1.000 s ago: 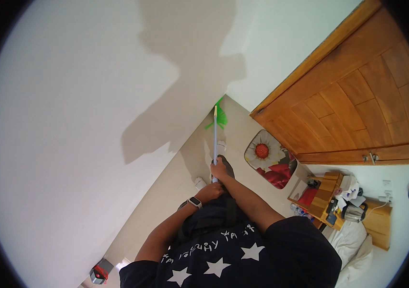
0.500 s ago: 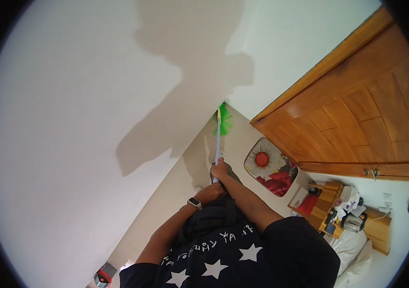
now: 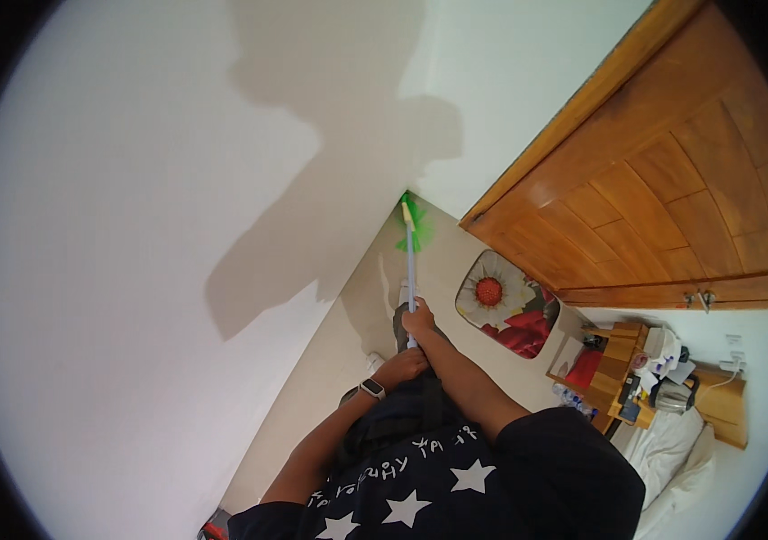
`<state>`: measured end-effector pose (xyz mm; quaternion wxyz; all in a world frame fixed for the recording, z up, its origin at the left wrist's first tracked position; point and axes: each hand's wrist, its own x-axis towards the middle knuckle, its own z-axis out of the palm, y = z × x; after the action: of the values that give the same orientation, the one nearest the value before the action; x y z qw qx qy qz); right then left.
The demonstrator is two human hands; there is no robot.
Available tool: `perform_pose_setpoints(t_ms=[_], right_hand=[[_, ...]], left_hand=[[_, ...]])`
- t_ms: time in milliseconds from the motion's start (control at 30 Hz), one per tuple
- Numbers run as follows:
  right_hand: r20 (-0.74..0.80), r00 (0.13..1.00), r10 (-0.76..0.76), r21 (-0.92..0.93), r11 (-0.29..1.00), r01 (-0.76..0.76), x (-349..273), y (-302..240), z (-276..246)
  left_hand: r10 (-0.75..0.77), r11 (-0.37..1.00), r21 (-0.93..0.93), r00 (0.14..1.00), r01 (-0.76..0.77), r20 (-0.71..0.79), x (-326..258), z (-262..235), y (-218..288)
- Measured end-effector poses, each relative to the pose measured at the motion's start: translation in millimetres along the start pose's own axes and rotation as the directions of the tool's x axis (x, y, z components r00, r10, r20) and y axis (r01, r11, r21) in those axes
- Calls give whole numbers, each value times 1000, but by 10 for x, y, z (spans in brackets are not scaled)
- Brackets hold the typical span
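Observation:
Both of my hands are closed around the pale blue-grey pole of a long-handled brush (image 3: 410,261). My right hand (image 3: 418,319) grips it higher up, farther from my body. Near the pole's close end, my left hand (image 3: 402,366) wraps round it, with a watch (image 3: 371,388) on that wrist. A cream head joins the pole to fanned green bristles (image 3: 416,229), which sit in the corner where two white walls meet the beige floor (image 3: 442,270). Some bristle tips press against the wall base.
A flower-patterned mat (image 3: 503,306) lies right of the brush, beside a wooden door (image 3: 645,207). Farther right stands a wooden cabinet (image 3: 614,369) with a kettle (image 3: 675,393) and clutter. A tall white wall (image 3: 132,225) rises along my left, carrying my shadow.
The bristles stay in the corner while the pole's tilt shifts slightly. My hands keep their grip, and the view has moved a little.

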<state>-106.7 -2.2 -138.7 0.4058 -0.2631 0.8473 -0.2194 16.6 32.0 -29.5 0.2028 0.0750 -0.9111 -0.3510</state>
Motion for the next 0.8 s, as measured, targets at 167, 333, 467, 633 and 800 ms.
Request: perform_pose_setpoints(t_ms=[167, 333, 467, 633, 800], right_hand=[[0, 993, 118, 120, 986, -117, -100, 257, -329], [40, 998, 50, 96, 994, -54, -400, 362, -241], [71, 996, -50, 176, 984, 37, -584, 401, -113], [97, 994, -60, 194, 980, 40, -809, 237, -32], [263, 965, 17, 607, 774, -179, -1052, 74, -115]], left_hand=[[-3, 1000, 4, 982, 2, 188, -19, 168, 133], [38, 998, 45, 992, -43, 116, -178, 231, 406], [78, 996, 38, 997, -78, 9, -271, 159, 653], [-222, 974, -65, 969, 216, -111, -334, -44, 949], [-300, 954, -136, 882, 268, -364, -241, -232, 1193]])
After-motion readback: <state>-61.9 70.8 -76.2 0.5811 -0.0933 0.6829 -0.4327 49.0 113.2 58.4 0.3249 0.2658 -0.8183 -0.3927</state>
